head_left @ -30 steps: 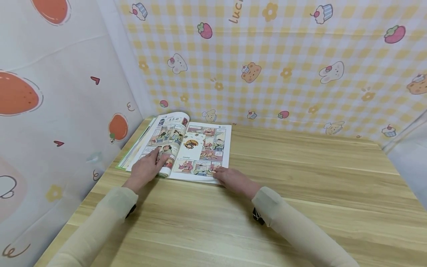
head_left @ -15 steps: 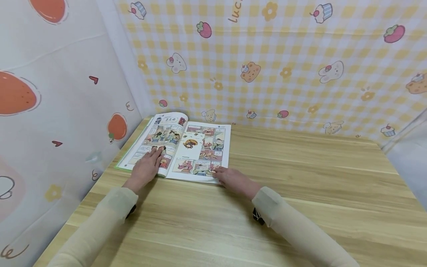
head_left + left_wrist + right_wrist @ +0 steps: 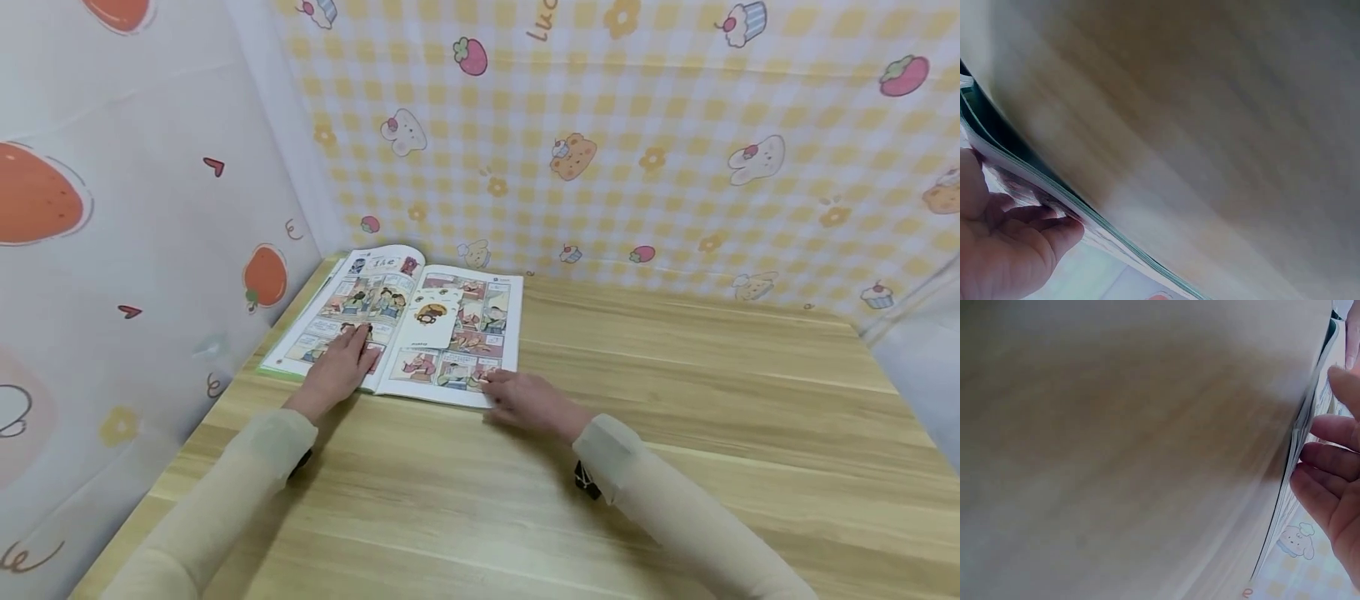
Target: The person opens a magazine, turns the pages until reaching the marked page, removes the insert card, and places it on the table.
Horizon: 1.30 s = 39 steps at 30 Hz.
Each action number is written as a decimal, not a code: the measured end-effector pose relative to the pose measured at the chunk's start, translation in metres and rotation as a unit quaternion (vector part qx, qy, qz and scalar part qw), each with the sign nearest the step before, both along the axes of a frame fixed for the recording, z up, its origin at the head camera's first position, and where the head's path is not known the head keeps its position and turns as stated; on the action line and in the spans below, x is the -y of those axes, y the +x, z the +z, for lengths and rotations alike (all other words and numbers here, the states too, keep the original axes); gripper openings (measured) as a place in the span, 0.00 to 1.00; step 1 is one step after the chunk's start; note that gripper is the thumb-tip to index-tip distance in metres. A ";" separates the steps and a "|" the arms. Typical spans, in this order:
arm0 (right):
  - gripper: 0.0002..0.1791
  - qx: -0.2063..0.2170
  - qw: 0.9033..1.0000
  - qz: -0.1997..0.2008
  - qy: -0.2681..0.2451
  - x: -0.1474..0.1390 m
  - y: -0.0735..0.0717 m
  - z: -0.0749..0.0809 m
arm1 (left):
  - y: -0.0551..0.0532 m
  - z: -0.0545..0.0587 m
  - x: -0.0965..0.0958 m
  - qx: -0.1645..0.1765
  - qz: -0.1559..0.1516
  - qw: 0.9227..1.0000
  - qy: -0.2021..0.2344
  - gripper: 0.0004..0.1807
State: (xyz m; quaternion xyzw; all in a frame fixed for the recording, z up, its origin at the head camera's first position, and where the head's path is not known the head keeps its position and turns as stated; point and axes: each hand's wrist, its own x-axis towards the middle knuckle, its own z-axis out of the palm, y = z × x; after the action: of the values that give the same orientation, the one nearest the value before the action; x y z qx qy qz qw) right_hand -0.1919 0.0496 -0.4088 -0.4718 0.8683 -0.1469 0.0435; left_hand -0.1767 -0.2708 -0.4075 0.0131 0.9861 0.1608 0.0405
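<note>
A comic book (image 3: 508, 333) lies spread on the wooden table (image 3: 675, 392), its left pages bowed up near the spine. On the right page, beside the spine, rests a white card (image 3: 431, 321) with a monkey picture. My left hand (image 3: 337, 367) presses on the lower part of the left page; in the left wrist view that hand (image 3: 1016, 244) has its fingers lightly bent against the paper. At the book's lower right corner is my right hand (image 3: 532, 402). In the right wrist view its fingers (image 3: 1329, 459) touch the page, with the thumb held apart.
A yellow checked cloth (image 3: 600, 192) hangs behind the table. Along the left side stands a white cloth (image 3: 172, 250) with orange fruit prints, close to the book's left edge. Bare wood extends to the right and in front of the book.
The left pages, fanned and raised a second ago, now lie flatter under my left hand. My right hand stays at the lower right corner, its fingers slightly shifted. The head view has tilted slightly.
</note>
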 end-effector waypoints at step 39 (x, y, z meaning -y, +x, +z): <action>0.21 0.091 0.951 -0.245 -0.167 0.083 -0.060 -0.001 | -0.004 -0.008 -0.015 0.045 -0.034 0.998 0.004 0.46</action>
State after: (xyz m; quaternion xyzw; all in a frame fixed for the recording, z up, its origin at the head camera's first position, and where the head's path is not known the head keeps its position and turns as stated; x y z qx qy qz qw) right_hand -0.2514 -0.0335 -0.4100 -0.2293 0.9127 -0.3383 0.0060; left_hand -0.1811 -0.2557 -0.4154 0.0393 0.9816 0.1636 0.0905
